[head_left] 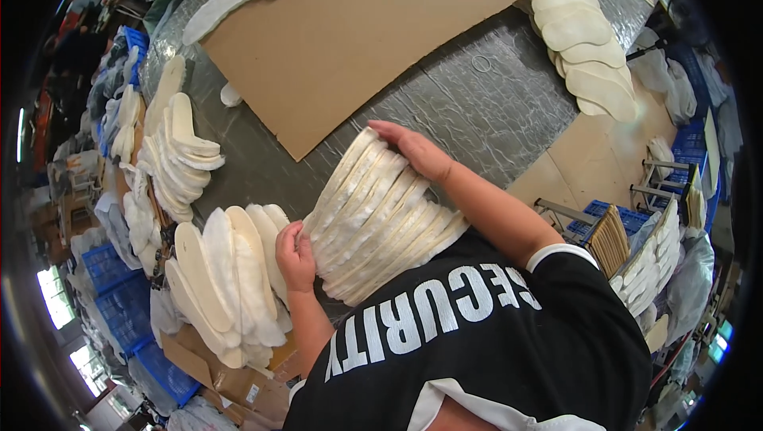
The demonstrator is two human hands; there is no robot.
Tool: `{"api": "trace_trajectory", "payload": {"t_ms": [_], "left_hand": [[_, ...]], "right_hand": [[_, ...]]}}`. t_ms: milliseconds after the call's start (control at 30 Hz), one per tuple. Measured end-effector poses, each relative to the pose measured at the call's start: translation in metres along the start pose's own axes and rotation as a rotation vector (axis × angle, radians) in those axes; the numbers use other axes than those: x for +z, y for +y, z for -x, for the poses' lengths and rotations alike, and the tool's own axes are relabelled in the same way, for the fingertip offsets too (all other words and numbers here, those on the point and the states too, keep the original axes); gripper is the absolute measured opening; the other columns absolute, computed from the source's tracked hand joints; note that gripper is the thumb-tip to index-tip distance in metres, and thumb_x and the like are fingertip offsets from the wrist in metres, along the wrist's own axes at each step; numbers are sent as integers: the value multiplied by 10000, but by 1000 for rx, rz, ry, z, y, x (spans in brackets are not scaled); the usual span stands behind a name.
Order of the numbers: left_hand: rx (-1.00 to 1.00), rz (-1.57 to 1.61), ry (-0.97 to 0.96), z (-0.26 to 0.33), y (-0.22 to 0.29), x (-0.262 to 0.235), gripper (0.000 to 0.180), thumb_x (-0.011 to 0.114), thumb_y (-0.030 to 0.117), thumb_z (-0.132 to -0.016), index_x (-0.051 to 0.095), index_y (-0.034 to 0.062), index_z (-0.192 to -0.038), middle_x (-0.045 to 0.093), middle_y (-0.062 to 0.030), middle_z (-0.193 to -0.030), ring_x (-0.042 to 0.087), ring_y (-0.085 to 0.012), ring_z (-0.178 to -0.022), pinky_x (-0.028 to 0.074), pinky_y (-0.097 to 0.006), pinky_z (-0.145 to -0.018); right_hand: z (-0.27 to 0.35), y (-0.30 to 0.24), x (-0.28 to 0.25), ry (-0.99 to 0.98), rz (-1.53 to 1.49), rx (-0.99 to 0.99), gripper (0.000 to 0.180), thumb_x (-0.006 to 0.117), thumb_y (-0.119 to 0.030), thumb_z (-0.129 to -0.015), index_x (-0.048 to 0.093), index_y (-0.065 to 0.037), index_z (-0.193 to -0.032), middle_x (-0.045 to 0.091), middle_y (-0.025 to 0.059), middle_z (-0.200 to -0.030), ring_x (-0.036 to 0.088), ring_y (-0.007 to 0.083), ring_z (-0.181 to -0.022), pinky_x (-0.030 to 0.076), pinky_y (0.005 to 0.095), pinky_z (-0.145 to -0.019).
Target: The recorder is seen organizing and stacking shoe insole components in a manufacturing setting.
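A thick stack of cream fleece-lined insoles (369,212) stands on edge against my black shirt, its layers pressed together. My left hand (296,260) grips the near left end of the stack with curved fingers. At the far upper end, my right hand (413,150) is wrapped over the edge, fingers close together. Between them the two hands hold the whole stack. Just left of my left hand lies a loose pile of fluffy insoles (226,272). Farther left, another bundle of insoles (179,153) rests at the table's edge.
A large brown cardboard sheet (381,34) lies across the grey plastic-covered table (485,105). Overlapping insoles (584,42) run along the far right. Blue crates (119,312) and an open cardboard box (230,379) stand at left. Metal racks (576,220) with insoles are at right.
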State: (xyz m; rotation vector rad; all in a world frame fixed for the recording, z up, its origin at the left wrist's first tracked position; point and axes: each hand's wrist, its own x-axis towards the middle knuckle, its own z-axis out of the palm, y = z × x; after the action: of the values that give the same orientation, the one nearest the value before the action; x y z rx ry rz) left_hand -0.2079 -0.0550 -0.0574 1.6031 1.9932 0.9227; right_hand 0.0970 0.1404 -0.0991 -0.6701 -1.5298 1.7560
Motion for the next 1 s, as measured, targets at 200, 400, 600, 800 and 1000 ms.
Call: {"api": "trace_trajectory", "payload": {"t_ms": [200, 400, 600, 800, 1000], "left_hand": [[-47, 377, 100, 8, 5, 1, 605, 445, 473, -1053, 599, -85, -1226, 640, -189, -1255, 607, -284, -1148, 451, -407, -1035], [-196, 718, 286, 55, -7, 30, 890, 391, 665, -999, 386, -119, -1420, 446, -231, -1472, 495, -311, -1312, 388, -440, -1120], [-270, 935, 323, 45, -7, 38, 800, 456, 590, -1010, 411, -92, -1426, 496, -205, -1426, 518, -288, -1278, 405, -429, -1104], [-156, -41, 195, 8, 27, 2, 378, 637, 175, -951, 593, -54, -1248, 633, -179, -1261, 573, -320, -1189, 439, -421, -1040], [201, -19, -68, -107, 77, 28, 420, 624, 234, -970, 586, 1, -1318, 641, -184, -1276, 559, -323, -1221, 423, -399, -1055]], "right_hand": [[71, -27, -46, 13, 50, 34, 778, 348, -583, -1025, 365, 17, -1520, 383, 170, -1580, 327, 286, -1478, 233, 377, -1206], [128, -32, -9, 34, 232, 50, 1015, 330, -798, -912, 276, -30, -1573, 186, 200, -1657, 173, 338, -1537, 126, 435, -1230], [113, -38, 9, 9, 220, 15, 1030, 382, -800, -900, 258, -34, -1577, 164, 216, -1657, 139, 366, -1540, 124, 438, -1230], [101, -97, 16, -382, 1101, -89, 872, 672, -517, -847, 323, -183, -1573, 211, 192, -1648, 181, 370, -1533, 111, 574, -1220], [78, -87, 79, -478, 1533, -441, 639, 489, -308, -918, 377, -271, -1546, 271, 144, -1639, 234, 310, -1529, 71, 639, -1206]]}}
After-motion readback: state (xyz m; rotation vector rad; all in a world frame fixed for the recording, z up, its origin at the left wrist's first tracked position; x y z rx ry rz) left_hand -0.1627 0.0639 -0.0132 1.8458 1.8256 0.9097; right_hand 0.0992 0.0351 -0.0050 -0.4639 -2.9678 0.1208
